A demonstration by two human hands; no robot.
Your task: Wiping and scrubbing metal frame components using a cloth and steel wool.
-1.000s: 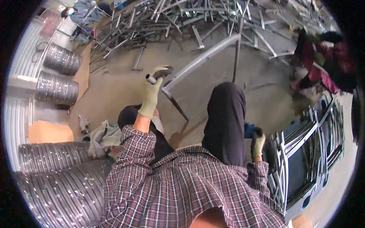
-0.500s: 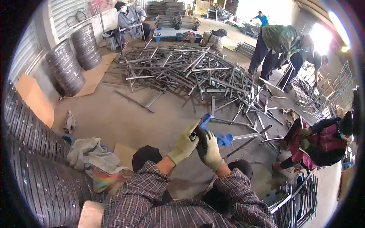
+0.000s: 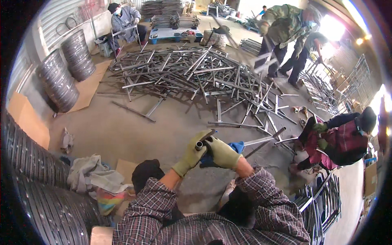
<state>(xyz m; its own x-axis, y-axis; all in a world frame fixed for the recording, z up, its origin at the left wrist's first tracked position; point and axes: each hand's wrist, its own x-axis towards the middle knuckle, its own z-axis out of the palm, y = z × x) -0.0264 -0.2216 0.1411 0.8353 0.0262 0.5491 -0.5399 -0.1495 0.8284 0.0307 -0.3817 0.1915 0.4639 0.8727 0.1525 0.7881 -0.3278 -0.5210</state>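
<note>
My left hand [image 3: 191, 154], in a pale glove, is closed around a metal tube [image 3: 199, 145] whose round open end faces up at me. Beside it my right hand [image 3: 223, 152], also gloved, is closed on a blue cloth [image 3: 236, 147] pressed against the metal piece. Most of the cloth is hidden under the right glove. To the right of the cloth, a flat bar [image 3: 261, 140] meets a darker tube [image 3: 267, 141]; the gloves hide whether these join the tube in my hands.
A large heap of metal frames [image 3: 183, 75] covers the floor ahead. Stacked dark metal strips [image 3: 53, 204] and rags [image 3: 96, 175] lie at my left. A person in a red top [image 3: 343, 145] sits at right; another in a camouflage jacket [image 3: 286, 24] bends beyond the heap.
My view has tilted and shifted slightly right. The right hand has turned over the cloth, hiding more of it. The person in camouflage has lifted a metal piece.
</note>
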